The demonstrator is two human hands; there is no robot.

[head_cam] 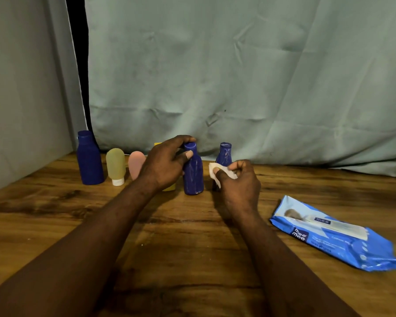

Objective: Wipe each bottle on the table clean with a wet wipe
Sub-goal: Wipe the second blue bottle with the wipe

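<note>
Head view, bottle in hand: a small blue bottle (193,172) stood upright on the table (55,213), near the middle of the row, with pale streaks down its side.
Left hand: the left hand (165,163) gripped that bottle at the top, with its fingers curled over the cap and its thumb against the neck.
Wipe: a crumpled white wet wipe (217,171) sat just beside the gripped bottle, with a narrow gap between them.
Right hand: the right hand (238,179) pinched the wipe between its thumb and curled fingers.
Bottle behind the wipe: a second blue bottle (224,154) stood upright just behind the right hand and was also streaked. Whether the wipe touched it could not be told.
Rest of the row: to the left stood a large blue bottle (89,159), an olive tube (115,164) on its white cap, and a pink tube (135,164). A yellow bottle (169,187) was mostly hidden behind the left hand.
Pack: a blue wipes pack (336,234) lay flat on the table, well apart to the right.
Progress: the task looked to be underway, with 1 bottle steadied and the wipe ready beside it. No bottle could be judged clean, since both small blue ones showed marks.
Left to do: probably most of the 6 containers, as far as the view allowed.
</note>
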